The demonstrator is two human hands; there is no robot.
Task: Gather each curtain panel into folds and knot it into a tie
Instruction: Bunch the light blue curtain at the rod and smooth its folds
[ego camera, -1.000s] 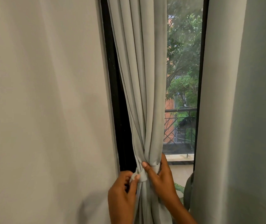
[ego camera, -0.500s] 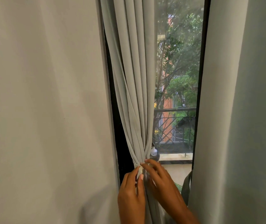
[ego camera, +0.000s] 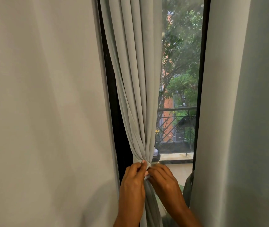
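Observation:
A pale grey curtain panel [ego camera: 135,82] hangs in narrow vertical folds in front of a black window frame and narrows to a tight waist low down. At that waist sits the tie [ego camera: 147,164], a small band of the same cloth. My left hand [ego camera: 133,184] pinches the tie from the left with thumb and fingertips. My right hand [ego camera: 162,179] presses on it from the right, fingers curled over the cloth. Below the hands the panel falls between my forearms and is partly hidden.
A wide flat curtain panel [ego camera: 40,112] fills the left side. Another loose panel [ego camera: 245,112] hangs at the right. Between them the window glass [ego camera: 181,79] shows trees, a balcony railing [ego camera: 176,125] and a ledge. The black window frame [ego camera: 119,145] stands behind the gathered panel.
Both hands have closed in on the tie and drawn it tighter. The gathered panel has grown narrower and shifted left, so more window shows at its right.

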